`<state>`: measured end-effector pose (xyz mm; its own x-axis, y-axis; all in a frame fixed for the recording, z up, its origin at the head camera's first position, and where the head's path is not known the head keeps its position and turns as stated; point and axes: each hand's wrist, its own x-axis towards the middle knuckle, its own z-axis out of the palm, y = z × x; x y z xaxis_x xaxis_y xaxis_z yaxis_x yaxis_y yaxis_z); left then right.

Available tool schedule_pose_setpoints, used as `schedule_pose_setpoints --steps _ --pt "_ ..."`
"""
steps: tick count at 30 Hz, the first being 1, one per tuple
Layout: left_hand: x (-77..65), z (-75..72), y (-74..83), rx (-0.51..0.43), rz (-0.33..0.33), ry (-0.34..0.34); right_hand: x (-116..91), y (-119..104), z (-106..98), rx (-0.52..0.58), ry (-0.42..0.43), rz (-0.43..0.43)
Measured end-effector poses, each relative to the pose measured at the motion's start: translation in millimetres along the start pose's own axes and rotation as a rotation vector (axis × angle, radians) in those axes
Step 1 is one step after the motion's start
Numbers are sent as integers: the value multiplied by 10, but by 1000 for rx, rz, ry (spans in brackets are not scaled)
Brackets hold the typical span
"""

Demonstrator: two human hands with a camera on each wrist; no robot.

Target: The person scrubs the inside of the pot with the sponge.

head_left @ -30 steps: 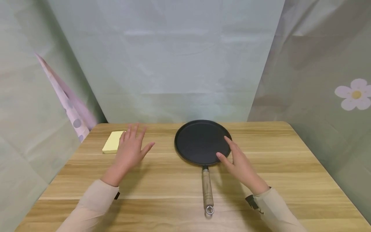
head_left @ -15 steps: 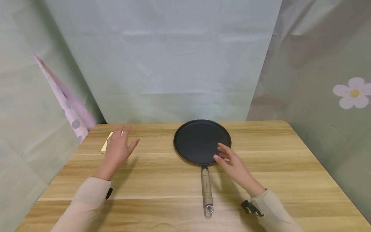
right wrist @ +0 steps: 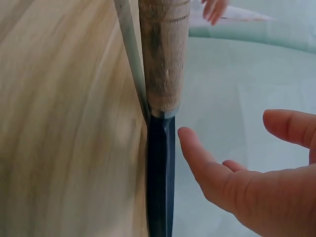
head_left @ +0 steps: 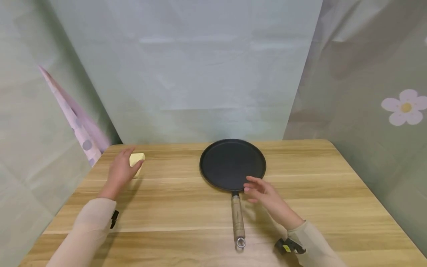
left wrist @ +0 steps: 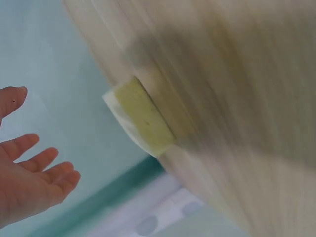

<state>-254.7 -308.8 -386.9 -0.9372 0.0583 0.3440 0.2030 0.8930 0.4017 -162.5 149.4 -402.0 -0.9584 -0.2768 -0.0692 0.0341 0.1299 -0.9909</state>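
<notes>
A pale yellow sponge (head_left: 136,158) lies near the table's far left corner. My left hand (head_left: 121,170) is over its left part and hides some of it. The left wrist view has a gap between the sponge (left wrist: 140,117) and the spread fingers of that hand (left wrist: 34,182). A black flat frying pan (head_left: 232,163) rests right of centre, its wooden handle (head_left: 238,218) pointing toward me. Above the pan's lower right rim is my right hand (head_left: 267,198), its fingers loosely bent and holding nothing. In the right wrist view its fingertips are beside the join of pan and handle (right wrist: 165,59).
The wooden table (head_left: 173,207) has a far edge close to a grey-green cloth backdrop (head_left: 200,74). Similar cloth hangs at both sides, with a flower print (head_left: 406,107) on the right. A metal ring (head_left: 240,243) ends the pan handle.
My left hand has moved left across the sponge, uncovering its right side. My right hand has drawn slightly toward me and left, its fingers bending more. The pan has stayed put.
</notes>
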Motion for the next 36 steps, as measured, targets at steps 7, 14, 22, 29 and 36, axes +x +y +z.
schedule_pose_setpoints --steps 7,14,22,29,36 --pt "63 -36 -198 -109 -37 -96 7 37 30 53 -38 63" --pt "74 -17 -348 -143 -18 -160 -17 83 59 90 -79 120" --pt "102 39 -449 -135 -31 -225 -59 114 78 148 -115 127" --pt "104 86 -474 -107 -17 -257 -102 133 153 108 -112 131" --pt "89 148 -560 -39 19 -269 -141 128 230 48 -90 166"
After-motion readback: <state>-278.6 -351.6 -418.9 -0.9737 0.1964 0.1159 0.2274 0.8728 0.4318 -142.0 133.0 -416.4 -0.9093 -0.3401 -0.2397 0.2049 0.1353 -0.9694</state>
